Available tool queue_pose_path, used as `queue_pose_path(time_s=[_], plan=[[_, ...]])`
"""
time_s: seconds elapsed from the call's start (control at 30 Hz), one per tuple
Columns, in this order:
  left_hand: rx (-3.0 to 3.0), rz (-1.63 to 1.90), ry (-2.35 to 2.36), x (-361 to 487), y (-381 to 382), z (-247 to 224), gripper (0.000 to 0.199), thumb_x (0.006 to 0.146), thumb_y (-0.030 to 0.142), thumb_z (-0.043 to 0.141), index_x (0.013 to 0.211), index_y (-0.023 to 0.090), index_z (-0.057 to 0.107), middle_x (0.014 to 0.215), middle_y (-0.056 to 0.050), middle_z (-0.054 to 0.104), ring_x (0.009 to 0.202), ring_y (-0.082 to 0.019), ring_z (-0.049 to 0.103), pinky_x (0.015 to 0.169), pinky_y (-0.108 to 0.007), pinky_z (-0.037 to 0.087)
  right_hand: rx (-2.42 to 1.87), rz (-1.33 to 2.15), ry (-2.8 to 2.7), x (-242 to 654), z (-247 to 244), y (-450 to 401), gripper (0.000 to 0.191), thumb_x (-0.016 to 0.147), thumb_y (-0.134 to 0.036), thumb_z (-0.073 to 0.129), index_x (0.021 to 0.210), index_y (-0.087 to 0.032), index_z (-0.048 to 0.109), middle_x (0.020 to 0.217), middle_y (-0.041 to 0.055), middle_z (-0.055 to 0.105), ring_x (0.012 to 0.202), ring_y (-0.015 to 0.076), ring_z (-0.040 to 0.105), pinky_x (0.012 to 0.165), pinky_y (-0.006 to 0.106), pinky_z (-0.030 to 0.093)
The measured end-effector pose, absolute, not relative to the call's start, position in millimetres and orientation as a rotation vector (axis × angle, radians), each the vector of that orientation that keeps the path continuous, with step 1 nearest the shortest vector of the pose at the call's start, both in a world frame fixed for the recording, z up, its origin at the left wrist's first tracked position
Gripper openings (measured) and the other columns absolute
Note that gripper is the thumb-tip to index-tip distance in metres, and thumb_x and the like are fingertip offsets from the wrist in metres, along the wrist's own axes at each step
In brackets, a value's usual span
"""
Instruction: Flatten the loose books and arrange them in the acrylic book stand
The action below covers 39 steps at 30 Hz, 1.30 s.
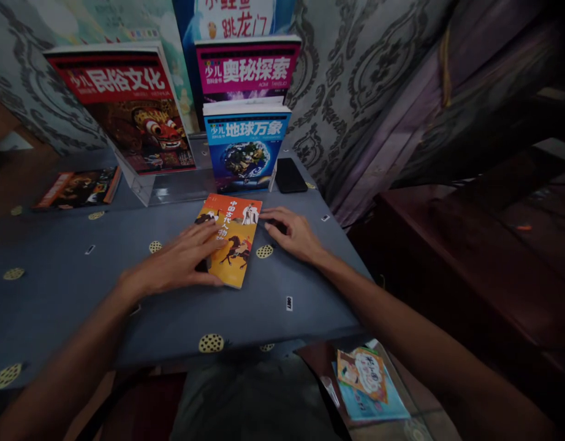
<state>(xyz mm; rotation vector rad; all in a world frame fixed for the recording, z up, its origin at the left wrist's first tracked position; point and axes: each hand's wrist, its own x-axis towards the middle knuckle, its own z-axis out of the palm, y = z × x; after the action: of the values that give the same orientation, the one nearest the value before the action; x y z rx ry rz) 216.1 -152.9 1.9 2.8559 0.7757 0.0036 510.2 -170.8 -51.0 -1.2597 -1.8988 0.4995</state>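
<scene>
A small orange and yellow book [239,245] with Chinese lettering and a horse rider on its cover lies closed on the grey-blue tablecloth [172,324]. Across its left side rests my left hand [184,257], fingers spread over the cover and the thumb near the bottom edge. My right hand [294,233] lies at the book's upper right edge, index finger stretched out and its tip at the edge. Just behind the book stands a blue book [246,153] with a globe on it.
A red book [140,116] leans on a clear stand [181,184] at the back left. Behind the blue book rises a magenta book [246,70]. A black phone [290,176] lies by the right edge, a dark book [80,187] at left. Thin picture books [369,386] lie below the table.
</scene>
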Motion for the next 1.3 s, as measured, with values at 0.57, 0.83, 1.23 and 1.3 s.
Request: queue_pose_path(time_s=[0.57, 0.83, 1.23, 1.3], plan=[[2.738, -0.038, 0.655, 221.8, -165.1, 17.9, 0.047, 0.098, 0.043, 0.050, 0.143, 0.028, 0.051, 0.154, -0.006, 0.048, 0.140, -0.025, 0.048, 0.116, -0.046, 0.040, -0.833, 0.788, -1.981, 470.2, -32.8, -208.6, 0.026, 0.097, -0.030, 0.054, 0.113, -0.020, 0.071, 0.108, 0.0092, 0.073, 0.103, 0.0191, 0.067, 0.093, 0.038, 0.054], [2.693, -0.031, 0.677, 218.8, -165.0, 18.2, 0.044, 0.099, 0.041, 0.048, 0.141, 0.029, 0.054, 0.154, -0.004, 0.048, 0.142, -0.024, 0.045, 0.119, -0.046, 0.035, -0.803, 0.839, -2.021, 470.4, -32.9, -208.4, 0.023, 0.095, -0.034, 0.058, 0.108, -0.020, 0.072, 0.105, 0.0085, 0.074, 0.102, 0.0185, 0.066, 0.094, 0.038, 0.054], [2.737, -0.065, 0.714, 219.7, -163.5, 16.9, 0.043, 0.097, 0.037, 0.050, 0.138, 0.025, 0.056, 0.151, -0.005, 0.051, 0.138, -0.024, 0.049, 0.113, -0.044, 0.042, -0.805, 0.666, -2.206, 462.4, -45.2, -203.9, 0.033, 0.092, -0.054, 0.062, 0.091, -0.021, 0.065, 0.094, 0.0066, 0.067, 0.095, 0.0218, 0.060, 0.089, 0.041, 0.050], [2.749, -0.034, 0.703, 220.5, -163.5, 16.7, 0.041, 0.098, 0.038, 0.049, 0.136, 0.025, 0.058, 0.149, -0.006, 0.054, 0.136, -0.024, 0.051, 0.112, -0.043, 0.043, -0.830, 0.591, -2.267, 461.7, -46.9, -204.7, 0.039, 0.090, -0.059, 0.062, 0.092, -0.020, 0.064, 0.099, 0.0086, 0.064, 0.097, 0.0230, 0.057, 0.087, 0.040, 0.050]])
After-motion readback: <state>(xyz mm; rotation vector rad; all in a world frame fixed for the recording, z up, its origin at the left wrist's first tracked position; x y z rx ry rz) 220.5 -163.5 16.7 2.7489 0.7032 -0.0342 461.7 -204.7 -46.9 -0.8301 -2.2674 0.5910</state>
